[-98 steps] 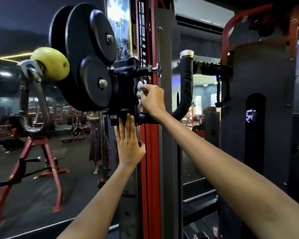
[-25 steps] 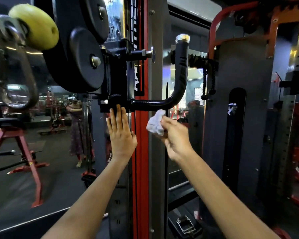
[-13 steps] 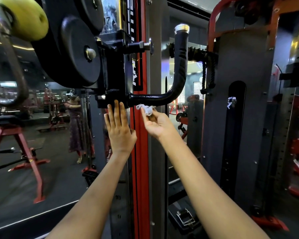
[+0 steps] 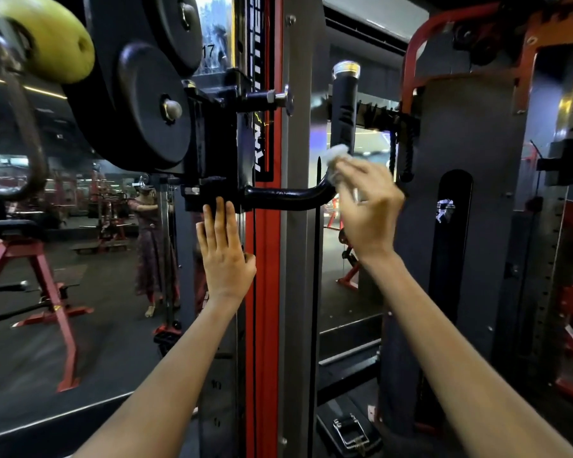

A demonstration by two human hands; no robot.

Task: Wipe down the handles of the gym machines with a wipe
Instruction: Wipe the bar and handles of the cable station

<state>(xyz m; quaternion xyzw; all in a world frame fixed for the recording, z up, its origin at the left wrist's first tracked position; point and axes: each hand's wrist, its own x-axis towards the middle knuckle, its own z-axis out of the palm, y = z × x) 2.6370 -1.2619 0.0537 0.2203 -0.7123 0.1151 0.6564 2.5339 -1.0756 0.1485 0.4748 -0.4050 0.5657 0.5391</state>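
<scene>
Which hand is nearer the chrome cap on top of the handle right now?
Right. The right hand holds the wipe against the black handle's bend, below the chrome cap. The left hand lies flat on the carriage, lower and further left.

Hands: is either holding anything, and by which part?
The right hand grips a bunched wipe against the handle. The left hand holds nothing.

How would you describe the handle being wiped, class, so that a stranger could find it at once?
Find the red upright post in the middle. A black L-shaped handle sticks out rightward from the black carriage on it, then bends upward. Unlike the other bars nearby, it ends in a silver cap, and the right hand presses a white wipe against its bend.
</scene>
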